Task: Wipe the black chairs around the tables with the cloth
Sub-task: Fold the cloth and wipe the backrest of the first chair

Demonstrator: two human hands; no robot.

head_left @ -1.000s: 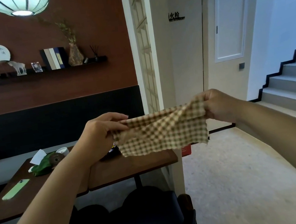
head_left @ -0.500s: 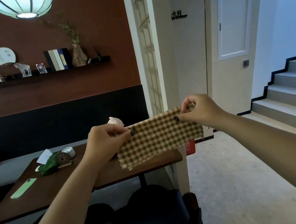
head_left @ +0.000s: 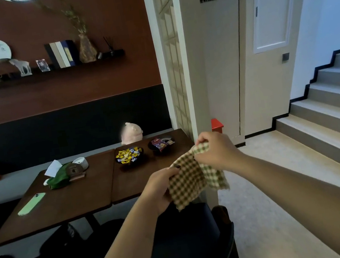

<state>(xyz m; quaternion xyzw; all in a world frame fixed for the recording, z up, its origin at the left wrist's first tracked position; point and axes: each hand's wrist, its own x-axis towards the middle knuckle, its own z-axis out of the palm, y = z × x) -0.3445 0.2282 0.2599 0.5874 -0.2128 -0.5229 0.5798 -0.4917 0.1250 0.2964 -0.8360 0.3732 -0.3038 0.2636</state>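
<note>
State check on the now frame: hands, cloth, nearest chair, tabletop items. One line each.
left hand: grips the cloth's left edge
right hand: pinches the cloth's top corner
cloth: held in the air, folded over, hanging slack
black chair: under the cloth, not touched
green phone: lying flat on the table
candy bowl: filled with wrapped sweets
door: closed

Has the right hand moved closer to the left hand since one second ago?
Yes. The right hand now pinches the cloth close beside the left hand, in front of the pillar; earlier it was right of it.
</note>
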